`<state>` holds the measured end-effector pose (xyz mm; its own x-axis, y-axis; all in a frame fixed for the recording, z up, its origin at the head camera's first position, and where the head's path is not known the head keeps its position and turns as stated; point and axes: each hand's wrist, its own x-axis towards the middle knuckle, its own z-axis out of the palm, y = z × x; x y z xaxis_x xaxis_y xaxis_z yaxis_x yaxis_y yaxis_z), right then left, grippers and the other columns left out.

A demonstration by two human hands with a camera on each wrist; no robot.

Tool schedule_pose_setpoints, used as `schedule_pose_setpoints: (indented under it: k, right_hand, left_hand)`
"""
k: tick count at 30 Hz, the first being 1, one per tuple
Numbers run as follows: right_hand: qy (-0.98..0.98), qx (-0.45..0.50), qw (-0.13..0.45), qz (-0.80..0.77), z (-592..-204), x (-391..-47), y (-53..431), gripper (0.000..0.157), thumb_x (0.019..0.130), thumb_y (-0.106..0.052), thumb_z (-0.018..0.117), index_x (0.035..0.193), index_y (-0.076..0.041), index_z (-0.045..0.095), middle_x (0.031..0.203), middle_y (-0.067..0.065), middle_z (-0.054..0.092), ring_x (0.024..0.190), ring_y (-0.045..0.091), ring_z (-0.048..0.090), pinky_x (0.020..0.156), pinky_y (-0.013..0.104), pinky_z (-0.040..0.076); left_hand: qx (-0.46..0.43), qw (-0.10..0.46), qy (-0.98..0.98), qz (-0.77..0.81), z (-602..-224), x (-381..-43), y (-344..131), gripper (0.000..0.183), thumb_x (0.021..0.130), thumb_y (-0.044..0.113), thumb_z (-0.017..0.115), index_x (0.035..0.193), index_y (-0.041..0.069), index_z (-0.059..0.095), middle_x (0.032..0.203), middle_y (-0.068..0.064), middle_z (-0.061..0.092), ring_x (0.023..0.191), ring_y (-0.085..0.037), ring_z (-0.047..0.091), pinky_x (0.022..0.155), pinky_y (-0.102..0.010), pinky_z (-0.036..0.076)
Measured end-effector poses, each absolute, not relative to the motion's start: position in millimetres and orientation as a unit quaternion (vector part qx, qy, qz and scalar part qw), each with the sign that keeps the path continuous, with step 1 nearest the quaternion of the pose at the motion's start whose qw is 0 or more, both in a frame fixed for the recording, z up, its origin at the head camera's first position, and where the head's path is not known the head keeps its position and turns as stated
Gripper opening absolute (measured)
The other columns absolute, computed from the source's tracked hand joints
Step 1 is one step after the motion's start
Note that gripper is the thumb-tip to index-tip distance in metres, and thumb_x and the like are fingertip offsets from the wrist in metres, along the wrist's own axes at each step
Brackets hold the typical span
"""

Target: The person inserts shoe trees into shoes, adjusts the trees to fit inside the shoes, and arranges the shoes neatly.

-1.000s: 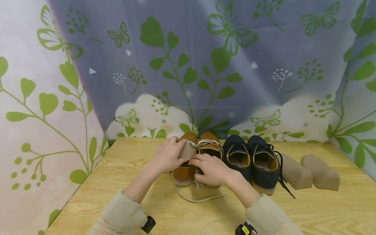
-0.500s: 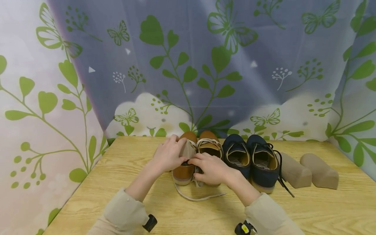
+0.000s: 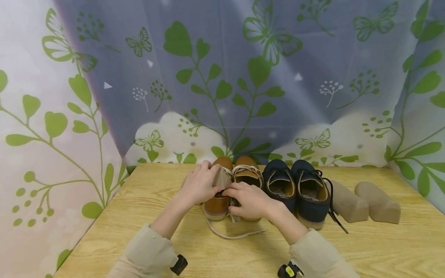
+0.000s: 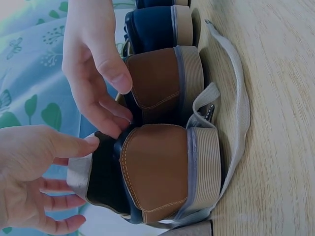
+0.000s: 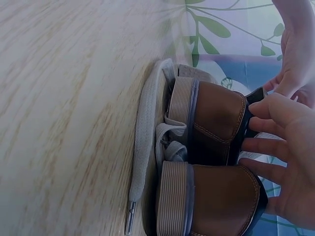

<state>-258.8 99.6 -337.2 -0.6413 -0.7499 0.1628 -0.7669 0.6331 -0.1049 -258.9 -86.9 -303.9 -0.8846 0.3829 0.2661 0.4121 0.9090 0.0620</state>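
Note:
My left hand (image 3: pixel 199 182) pinches a grey-beige piece (image 3: pixel 221 177) that looks like a moulded shoe insert, between thumb and fingers. It stands in the mouth of the left brown shoe (image 3: pixel 216 207); its heel-facing side (image 4: pixel 104 172) looks dark in the left wrist view. How deep it sits is hidden. My right hand (image 3: pixel 251 200) reaches over the right brown shoe (image 3: pixel 247 168), partly covering it. Its fingers (image 5: pixel 263 147) are spread and nearly straight, with tips at the left shoe's collar. A loose pale lace (image 3: pixel 240 236) trails behind the brown shoes.
Right of the brown shoes stand two navy shoes (image 3: pixel 279 181) with dark laces (image 3: pixel 335 216). Two beige inserts (image 3: pixel 377 202) lie beyond them on the wooden table (image 3: pixel 139 216). A grey piece (image 4: pixel 197 229) shows beside the left brown shoe. A patterned cloth (image 3: pixel 208 77) hangs behind.
The head view shifts slightly. Both hands, the pinched insert and the shoes keep almost the same positions.

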Motion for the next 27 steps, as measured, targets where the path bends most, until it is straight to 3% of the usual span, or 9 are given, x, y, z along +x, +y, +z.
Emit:
schedule_pose_setpoints:
  k: [27]
  right_hand:
    - [-0.899,0.426,0.053,0.083,-337.3,-257.7,100.4,0.039,0.088,-0.026,0.058,0.123,-0.010,0.059,0.124,0.008,0.053,0.110,0.027,0.051,0.081,0.042,0.047]
  left_hand:
    - [-0.198,0.131,-0.969,-0.061,-312.5,-267.3,-84.2,0.062,0.081,0.031,0.072,0.134,0.010,0.046,0.113,-0.015,0.049,0.097,-0.031,0.054,0.071,-0.044,0.048]
